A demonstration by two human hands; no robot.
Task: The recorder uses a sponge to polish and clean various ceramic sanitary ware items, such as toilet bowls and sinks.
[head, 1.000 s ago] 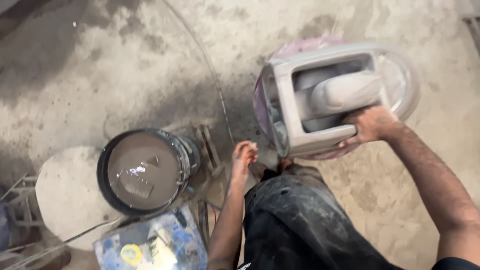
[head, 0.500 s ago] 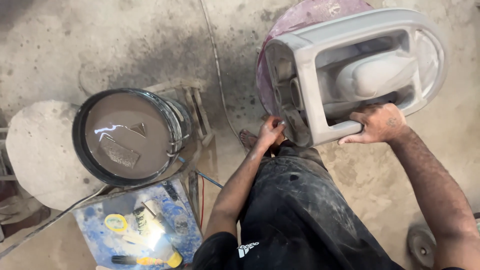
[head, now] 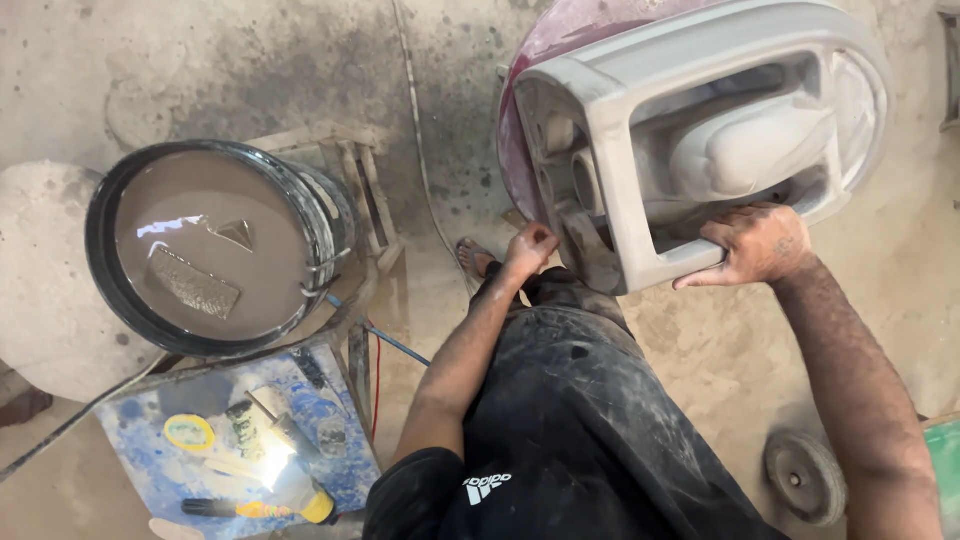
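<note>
A large grey unfired ceramic toilet casting lies upside down on a round purple-pink stand, its hollow underside facing me. My right hand grips the casting's near rim, fingers curled over the edge. At the casting's left corner my left hand is closed against its lower edge. My bare foot shows just left of that hand, above my dark dusty trousers.
A black bucket of grey slip with a sponge floating in it sits on a wooden frame at left. Below it a blue-stained board carries a tape roll, a brush and a yellow-handled tool. A small wheel lies at lower right.
The view has drawn closer and shifted, so the casting and bucket look larger. My left hand rose from near my knee to the casting's left corner; my right hand kept its grip.
</note>
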